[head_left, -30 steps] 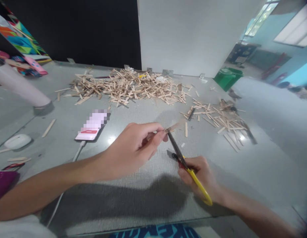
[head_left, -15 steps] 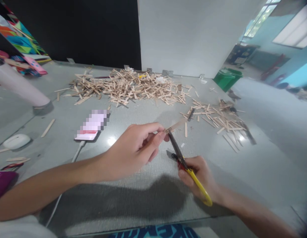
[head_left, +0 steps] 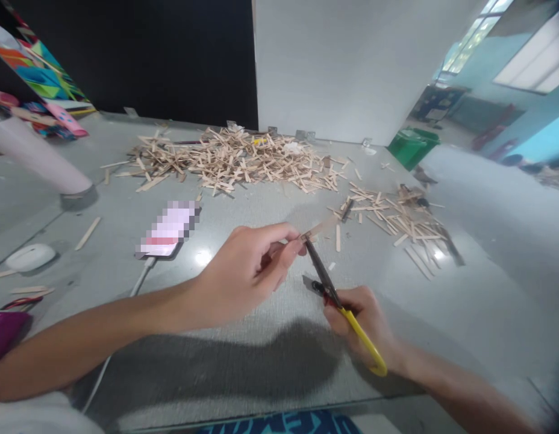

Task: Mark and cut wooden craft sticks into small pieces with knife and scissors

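My left hand (head_left: 247,274) pinches a thin, pale wooden stick (head_left: 322,228), blurred, between thumb and fingertips. The stick points up and right toward a small dark metal piece (head_left: 346,209). My right hand (head_left: 363,319) is wrapped round scissors (head_left: 323,274) with dark, narrow blades and a yellow handle (head_left: 363,342). The blade tips meet the stick right by my left fingertips; whether they touch it I cannot tell. By my right thumb a black and red part with a grey, blade-like end (head_left: 310,282) shows, mostly hidden by the hand.
A heap of wooden sticks (head_left: 243,160) lies along the back, with a smaller scatter (head_left: 397,214) at right. On the left are a phone (head_left: 171,229) with a white cable (head_left: 141,280), a pink bottle (head_left: 44,154) and a white mouse (head_left: 31,257). Upright panels (head_left: 334,66) stand behind.
Almost nothing differs. Both hands, the stick and the scissors keep their places; the view has shifted very slightly.
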Motion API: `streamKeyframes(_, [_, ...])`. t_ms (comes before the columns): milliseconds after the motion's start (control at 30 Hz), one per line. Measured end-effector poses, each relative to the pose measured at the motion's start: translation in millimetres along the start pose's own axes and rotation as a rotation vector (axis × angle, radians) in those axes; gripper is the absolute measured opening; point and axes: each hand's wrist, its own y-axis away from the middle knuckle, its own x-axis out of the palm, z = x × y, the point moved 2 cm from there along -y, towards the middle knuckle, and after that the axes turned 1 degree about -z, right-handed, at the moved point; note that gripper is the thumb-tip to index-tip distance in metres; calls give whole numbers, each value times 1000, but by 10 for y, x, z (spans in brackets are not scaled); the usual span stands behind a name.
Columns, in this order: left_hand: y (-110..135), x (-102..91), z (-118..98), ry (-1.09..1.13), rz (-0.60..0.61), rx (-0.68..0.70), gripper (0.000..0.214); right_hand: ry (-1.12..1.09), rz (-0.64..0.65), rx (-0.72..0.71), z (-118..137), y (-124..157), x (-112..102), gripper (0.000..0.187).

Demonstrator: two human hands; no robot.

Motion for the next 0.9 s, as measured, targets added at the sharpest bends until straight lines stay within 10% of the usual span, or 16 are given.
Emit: streamKeyframes(900, [-60,-24,55,211,83,-86,32,-83,29,60,-38,28,21,49])
